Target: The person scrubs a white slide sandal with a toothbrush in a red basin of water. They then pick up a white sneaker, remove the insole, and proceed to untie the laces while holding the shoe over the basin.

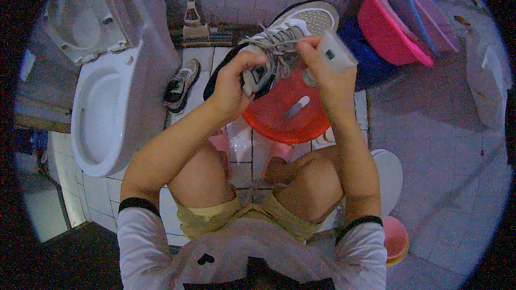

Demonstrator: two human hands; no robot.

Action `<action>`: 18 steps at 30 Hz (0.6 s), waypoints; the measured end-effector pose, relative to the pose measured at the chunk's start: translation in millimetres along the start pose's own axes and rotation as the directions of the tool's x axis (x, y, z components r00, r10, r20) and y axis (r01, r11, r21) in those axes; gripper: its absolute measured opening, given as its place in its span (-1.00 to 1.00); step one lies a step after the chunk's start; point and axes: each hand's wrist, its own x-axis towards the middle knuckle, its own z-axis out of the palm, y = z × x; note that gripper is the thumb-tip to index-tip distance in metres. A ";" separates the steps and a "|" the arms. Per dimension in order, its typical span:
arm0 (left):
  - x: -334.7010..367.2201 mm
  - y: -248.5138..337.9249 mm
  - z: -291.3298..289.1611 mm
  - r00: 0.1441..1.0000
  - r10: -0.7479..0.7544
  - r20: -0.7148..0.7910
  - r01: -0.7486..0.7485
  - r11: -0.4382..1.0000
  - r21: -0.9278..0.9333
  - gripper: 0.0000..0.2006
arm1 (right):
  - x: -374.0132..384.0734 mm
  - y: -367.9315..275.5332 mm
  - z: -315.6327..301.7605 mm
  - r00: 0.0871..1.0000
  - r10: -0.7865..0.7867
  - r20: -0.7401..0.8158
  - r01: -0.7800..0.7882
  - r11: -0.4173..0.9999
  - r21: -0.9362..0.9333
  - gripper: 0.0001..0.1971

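Note:
A grey-and-white sneaker (pixel 306 19) with a dark sole edge is held up above a red basin (pixel 287 134), its toe pointing away to the right. My left hand (pixel 236 78) is closed around the sneaker's heel and ankle opening. At the laces, my right hand (pixel 328 75) has its thumb and fingers pinched on a shoelace (pixel 287 47) that stretches across the tongue. A pale, translucent flat piece (pixel 337 53) with a small dark rectangle lies over the back of my right hand; how it is held there is unclear. In the basin is a whitish, elongated object (pixel 297 106).
The matching sneaker (pixel 183 86) lies on the tiles at the left, beside a white toilet (pixel 99 115) with its lid raised. A broom-like tool (pixel 194 27) leans at the wall. Pink tubs (pixel 395 27) stand at the far right, a small pink bowl (pixel 396 239) at the near right.

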 end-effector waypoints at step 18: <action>9.4 18.8 9.9 0.969 0.103 -0.226 -0.088 0.993 0.076 -0.83 | 18.1 9.4 -64.1 0.989 0.144 -0.043 -0.032 0.484 0.875 -0.86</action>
